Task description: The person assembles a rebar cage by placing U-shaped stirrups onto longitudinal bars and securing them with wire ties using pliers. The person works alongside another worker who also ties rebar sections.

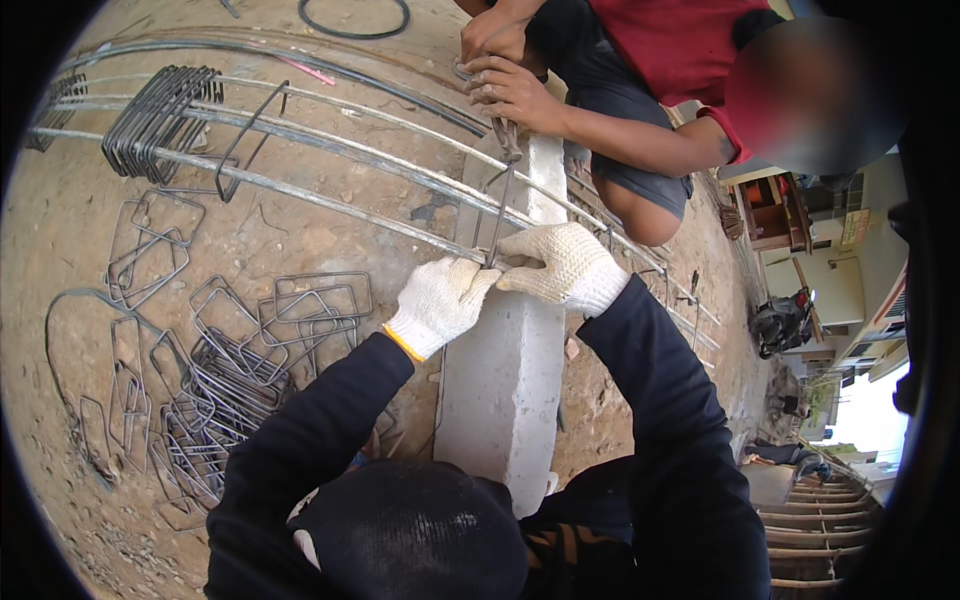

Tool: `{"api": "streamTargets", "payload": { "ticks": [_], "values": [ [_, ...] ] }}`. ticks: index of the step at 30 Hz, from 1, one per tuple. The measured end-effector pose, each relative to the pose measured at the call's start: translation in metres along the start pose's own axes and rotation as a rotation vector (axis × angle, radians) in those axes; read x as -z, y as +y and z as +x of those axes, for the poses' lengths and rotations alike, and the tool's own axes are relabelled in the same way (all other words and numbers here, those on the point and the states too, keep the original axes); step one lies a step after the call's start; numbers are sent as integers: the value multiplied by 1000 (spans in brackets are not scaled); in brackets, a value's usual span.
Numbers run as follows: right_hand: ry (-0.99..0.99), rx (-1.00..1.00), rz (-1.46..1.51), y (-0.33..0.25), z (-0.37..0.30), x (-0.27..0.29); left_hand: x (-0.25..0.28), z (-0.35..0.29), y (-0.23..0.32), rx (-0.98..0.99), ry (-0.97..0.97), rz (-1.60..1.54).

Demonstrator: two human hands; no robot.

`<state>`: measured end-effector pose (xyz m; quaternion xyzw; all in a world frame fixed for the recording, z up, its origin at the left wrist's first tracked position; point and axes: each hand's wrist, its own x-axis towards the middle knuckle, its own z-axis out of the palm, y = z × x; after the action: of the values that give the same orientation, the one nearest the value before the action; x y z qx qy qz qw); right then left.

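Both my hands wear white knitted gloves and meet at the near corner of a steel stirrup [503,205], where it crosses a long rebar [330,212]. My left hand [440,303] has its fingers pressed together just left of the corner; what lies in the pinch is hidden. From the right, my right hand [565,266] closes its fingertips on the stirrup's corner. Below them runs a pale concrete post [490,380]. A person in a red shirt works at the stirrup's far side, with pincers [508,140] at its far corner.
A bundle of stirrups [165,120] hangs on the rebars at the left, with a single stirrup [250,145] beside it. Loose stirrups [225,385] lie heaped on the dirt ground. The other person's bare hands [510,90] are close ahead. A motorcycle [783,322] stands far right.
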<state>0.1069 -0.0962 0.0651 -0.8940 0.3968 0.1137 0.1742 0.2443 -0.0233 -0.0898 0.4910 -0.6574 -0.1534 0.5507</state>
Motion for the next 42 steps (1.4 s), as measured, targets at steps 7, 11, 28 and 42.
{"api": "streamTargets", "payload": {
  "ticks": [7,11,28,42],
  "values": [
    [-219,83,-62,25,34,5,-2,-2,0,21,20,46],
    [-380,-249,124,18,43,3,-4,-4,1,8,40,71],
    [257,91,-263,-15,-6,-11,-2,-6,0,60,13,17],
    [443,36,-368,-38,-23,-66,55,-6,28,201,-273,-2]
  ]
}}
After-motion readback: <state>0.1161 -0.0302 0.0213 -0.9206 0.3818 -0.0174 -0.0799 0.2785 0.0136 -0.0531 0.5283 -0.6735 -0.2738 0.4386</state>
